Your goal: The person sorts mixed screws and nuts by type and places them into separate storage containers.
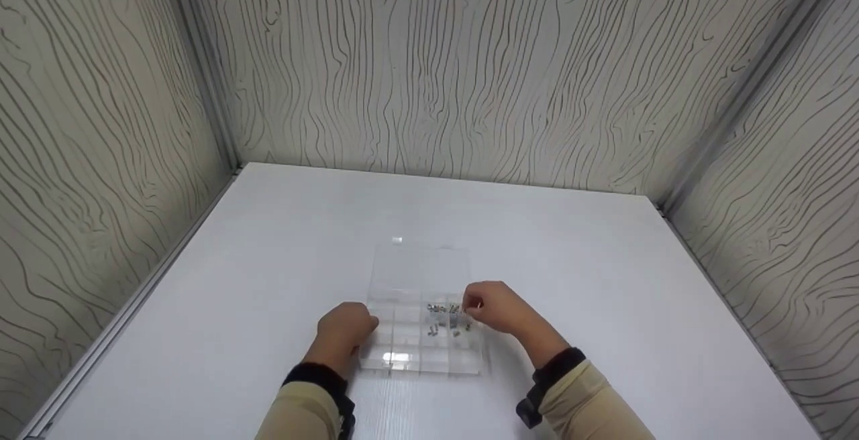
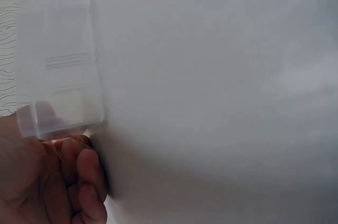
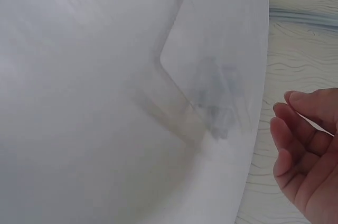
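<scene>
A clear plastic compartment box point(image 1: 406, 363) lies on the white table with its lid point(image 1: 421, 265) folded back, away from the person. My left hand point(image 1: 345, 328) grips the box's left side; in the left wrist view its thumb shows through the clear wall and the fingers curl at the corner. Small metal pieces point(image 1: 433, 330) lie in compartments on the right half. Above the box's right edge is my right hand point(image 1: 498, 306), thumb and fingertips close together beside the metal pieces. In the right wrist view the right hand point(image 3: 309, 150) has bent fingers, and I cannot tell whether they pinch a small piece.
The white table point(image 1: 302, 225) extends around the box on all sides. Wood-grain patterned panels point(image 1: 429, 71) stand at the back, left and right. Grey metal strips point(image 1: 201, 58) run up the corners.
</scene>
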Available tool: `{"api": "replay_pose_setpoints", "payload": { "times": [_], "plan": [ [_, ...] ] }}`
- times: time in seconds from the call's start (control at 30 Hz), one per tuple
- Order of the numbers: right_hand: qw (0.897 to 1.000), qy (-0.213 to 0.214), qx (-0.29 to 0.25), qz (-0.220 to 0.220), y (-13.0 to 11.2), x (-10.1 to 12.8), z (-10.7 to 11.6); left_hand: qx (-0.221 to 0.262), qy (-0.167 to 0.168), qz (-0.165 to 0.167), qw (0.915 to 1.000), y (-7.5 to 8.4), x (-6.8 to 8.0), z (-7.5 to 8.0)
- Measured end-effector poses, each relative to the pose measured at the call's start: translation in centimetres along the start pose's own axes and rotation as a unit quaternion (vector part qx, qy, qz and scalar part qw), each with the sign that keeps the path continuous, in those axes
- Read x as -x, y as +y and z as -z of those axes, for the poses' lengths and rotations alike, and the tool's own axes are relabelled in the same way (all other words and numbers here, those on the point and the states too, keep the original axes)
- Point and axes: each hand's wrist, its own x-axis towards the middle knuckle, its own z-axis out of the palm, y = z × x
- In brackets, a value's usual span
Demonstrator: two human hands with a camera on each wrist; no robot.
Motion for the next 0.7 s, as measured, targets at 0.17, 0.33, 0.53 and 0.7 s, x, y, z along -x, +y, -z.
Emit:
{"api": "replay_pose_setpoints", "payload": {
  "times": [0.17, 0.33, 0.53, 0.7],
  "plan": [
    [0.997, 0.019, 0.012, -0.078, 1.8, 0.9, 1.0, -0.006, -0.005, -0.001, 1.0, 0.1, 0.1, 0.1],
    [0.984, 0.015, 0.03, -0.176, 4.1, 1.7, 1.6, -0.008, -0.014, -0.002, 0.9999, 0.2, 0.2, 0.2],
    [0.975, -0.023, 0.047, -0.216, 6.7, 3.1, 1.8, 0.0, -0.012, 0.003, 0.9999, 0.2, 0.3, 0.3],
    [0.965, -0.054, 0.036, -0.253, 7.6, 3.9, 1.7, -0.002, -0.007, -0.002, 1.0, 0.1, 0.2, 0.1]
  ]
}}
